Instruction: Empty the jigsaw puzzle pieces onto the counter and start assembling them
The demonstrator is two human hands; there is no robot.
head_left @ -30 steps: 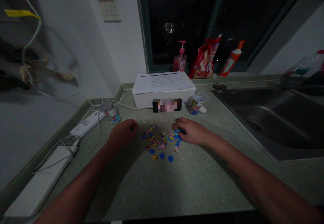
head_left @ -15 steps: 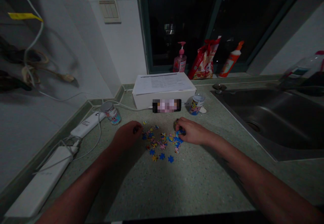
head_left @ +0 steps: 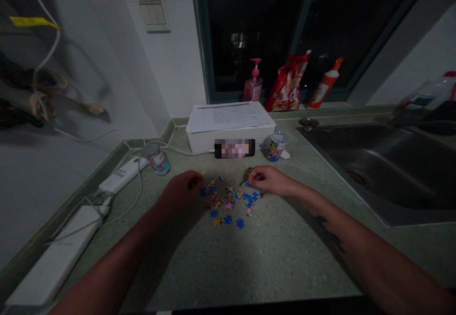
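Small jigsaw puzzle pieces (head_left: 228, 205), mostly blue, yellow and pink, lie in a loose heap on the counter between my hands. At the right edge of the heap, my right hand (head_left: 269, 180) pinches a light blue puzzle piece (head_left: 245, 184) at its fingertips. A dark patterned piece (head_left: 248, 169) lies just beyond those fingers. My left hand (head_left: 183, 185) is curled closed at the heap's left side, its fingertips close to a yellow and white piece (head_left: 204, 173). Whatever it may hold is hidden.
Behind the heap, a phone (head_left: 234, 148) leans against a white box (head_left: 231, 132) with paper on top. A clear printed jar (head_left: 276, 147) stands right, a lidded jar (head_left: 156, 158) left. Power strips (head_left: 59, 253) and cables line the left wall. A steel sink (head_left: 377, 163) is at right.
My right hand has lifted slightly off the heap, uncovering blue pieces, and a light blue piece now shows at its fingertips. My left hand has shifted slightly right.
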